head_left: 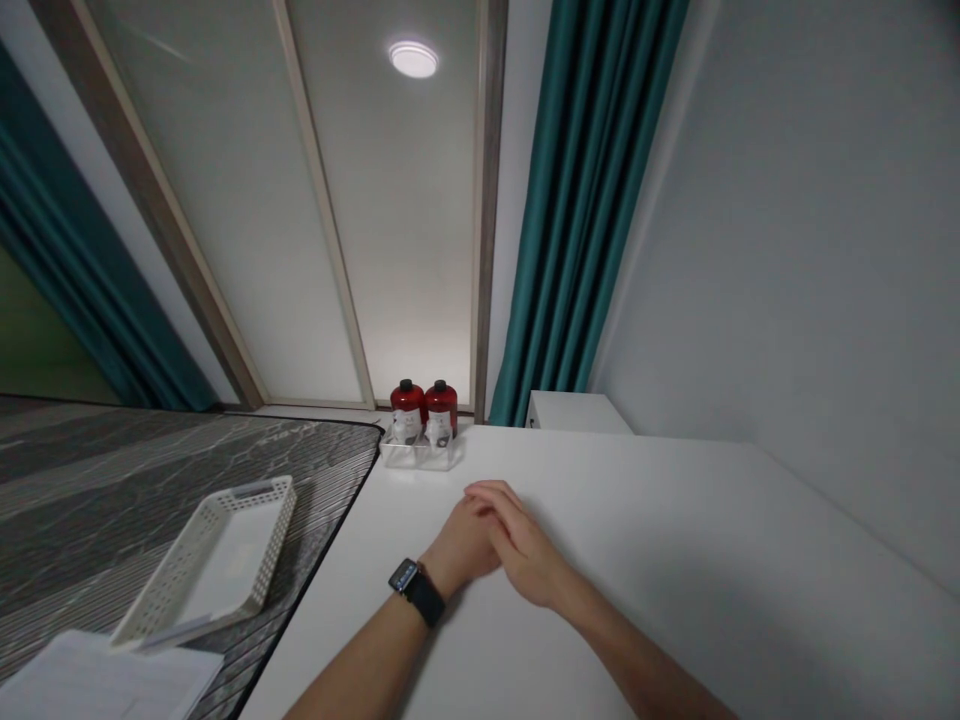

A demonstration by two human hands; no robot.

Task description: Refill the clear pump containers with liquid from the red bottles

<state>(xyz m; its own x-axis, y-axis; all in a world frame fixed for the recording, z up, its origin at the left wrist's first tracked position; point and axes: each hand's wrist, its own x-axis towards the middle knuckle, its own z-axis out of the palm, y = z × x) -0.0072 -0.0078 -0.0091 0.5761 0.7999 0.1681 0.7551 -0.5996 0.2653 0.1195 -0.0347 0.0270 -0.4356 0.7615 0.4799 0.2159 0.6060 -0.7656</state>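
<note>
Both hands rest together on the white tabletop (pixel 637 540). My right hand (pixel 525 548) lies over my left hand (pixel 461 545), its fingers closed across the left knuckles. The fingers of my left hand are mostly hidden beneath it. A black smartwatch (pixel 405 576) is strapped to the left wrist. Beyond the hands, at the far edge of the table, two dark red bottles (pixel 407 398) with black caps and white labels stand in a clear plastic tray (pixel 399 458). Neither hand touches them.
Left of the table is a grey patterned surface with a dark edge. On it lie a white perforated basket (pixel 274 545) and white papers (pixel 97 680). Behind are frosted sliding doors (pixel 405 220), teal curtains (pixel 585 200) and a small white cabinet (pixel 574 412). A wall (pixel 810 250) bounds the right.
</note>
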